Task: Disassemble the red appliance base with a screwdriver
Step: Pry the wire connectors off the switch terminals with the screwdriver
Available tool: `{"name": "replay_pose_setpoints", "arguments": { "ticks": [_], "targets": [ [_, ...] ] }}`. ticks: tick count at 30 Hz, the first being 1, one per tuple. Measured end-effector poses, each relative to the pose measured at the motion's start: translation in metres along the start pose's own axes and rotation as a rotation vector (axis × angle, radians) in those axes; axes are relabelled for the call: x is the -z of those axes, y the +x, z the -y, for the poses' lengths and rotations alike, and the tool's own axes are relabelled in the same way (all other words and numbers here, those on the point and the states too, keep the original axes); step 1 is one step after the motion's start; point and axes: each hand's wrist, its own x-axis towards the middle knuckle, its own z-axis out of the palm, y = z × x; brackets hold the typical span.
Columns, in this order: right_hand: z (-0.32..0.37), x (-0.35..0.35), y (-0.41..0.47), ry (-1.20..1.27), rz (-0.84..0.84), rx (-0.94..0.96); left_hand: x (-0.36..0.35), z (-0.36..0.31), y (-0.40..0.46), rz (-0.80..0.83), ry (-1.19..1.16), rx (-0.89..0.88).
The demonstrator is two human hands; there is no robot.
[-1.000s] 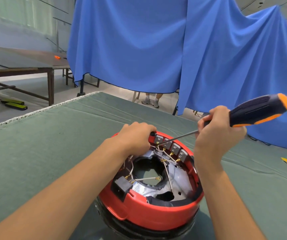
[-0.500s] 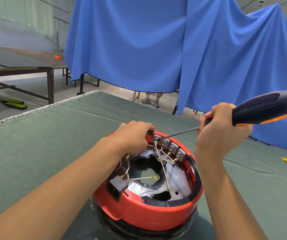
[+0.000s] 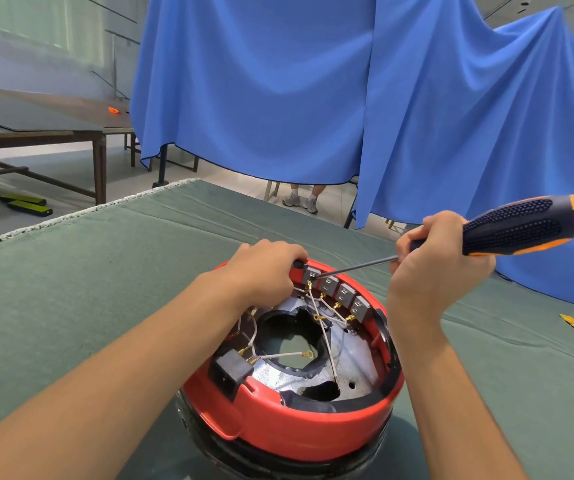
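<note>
Two bare hands work over a round, glossy red plastic appliance base [image 3: 299, 434] standing on the worktop [image 3: 71, 289], which is covered in wrinkled grey-green felt. Its open top shows a silvery metal plate, thin white wires with brass ring terminals, and a curved row of small grey terminal blocks [image 3: 336, 291] along the far rim. The left hand [image 3: 265, 271] curls its fingers over that rim. The right hand [image 3: 438, 265] is clamped around a screwdriver with a knobbly black-and-orange rubber handle [image 3: 521, 226]; its slim steel shaft slants down, tip on the leftmost block. Draped blue cloth [image 3: 313, 98] hangs behind.
</note>
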Motion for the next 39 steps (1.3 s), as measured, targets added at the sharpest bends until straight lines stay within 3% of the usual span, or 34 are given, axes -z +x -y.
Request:
{"name": "replay_pose_setpoints", "arguments": {
  "ticks": [16,26,29,33,39],
  "targets": [
    [-0.004,-0.004,0.028,0.045,-0.068,-0.136,0.001,0.000,0.000,-0.002,-0.002,-0.004],
    [-0.003,0.004,0.025,0.019,-0.009,-0.128,0.001,0.001,-0.002,-0.010,-0.029,-0.017],
    [0.004,0.005,0.027,0.061,0.006,-0.143,0.000,0.000,-0.001,-0.051,-0.044,-0.005],
    [0.008,0.008,0.026,0.079,0.054,-0.132,0.003,-0.008,-0.003,-0.190,0.175,-0.084],
    [0.007,0.013,0.023,0.127,0.020,-0.209,0.006,-0.017,-0.023,0.183,0.184,-0.034]
  ]
}}
